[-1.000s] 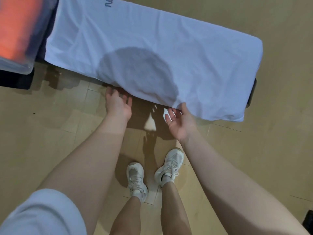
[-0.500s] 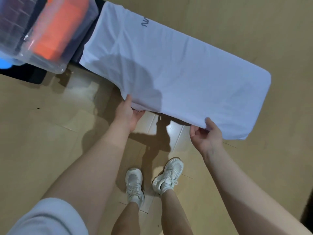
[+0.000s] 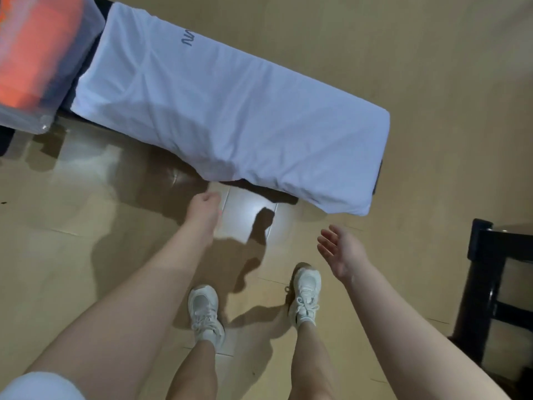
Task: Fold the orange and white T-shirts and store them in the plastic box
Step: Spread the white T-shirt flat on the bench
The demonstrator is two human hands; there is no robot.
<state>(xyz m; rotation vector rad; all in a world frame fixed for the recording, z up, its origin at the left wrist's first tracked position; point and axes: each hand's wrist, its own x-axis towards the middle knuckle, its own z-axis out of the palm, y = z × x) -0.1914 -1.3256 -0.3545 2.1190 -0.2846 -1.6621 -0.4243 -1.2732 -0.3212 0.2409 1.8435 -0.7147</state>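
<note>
Letting go seems to be the news here: half a second back both hands were pinching the near edge of the white T-shirt [image 3: 230, 116], and now neither one has hold of it. The left hand [image 3: 204, 204] hangs just below the shirt's front edge with its fingers loosely curled and nothing in them. The right hand [image 3: 339, 249] has pulled back further, palm up, fingers spread and relaxed, also empty.

The shirt itself is lying as a long strip over the dark bench [image 3: 377, 180], with the near edge now tucked up on top and a few wrinkles around where it got flipped. So my read is the lengthwise fold just got finished. It's still way too long for storage though, so I'd guess the next bit is folding it end to end, probably from the far right end toward the printed end.

The plastic box [image 3: 43, 122] sits at the top left, right up against the shirt's end, and the orange T-shirt [image 3: 37, 53] looks to be already folded inside it. So roughly half done: orange is stored, white needs a couple more folds and then goes in. There's a dark chair [image 3: 490, 284] off to the right, well apart from everything.
</note>
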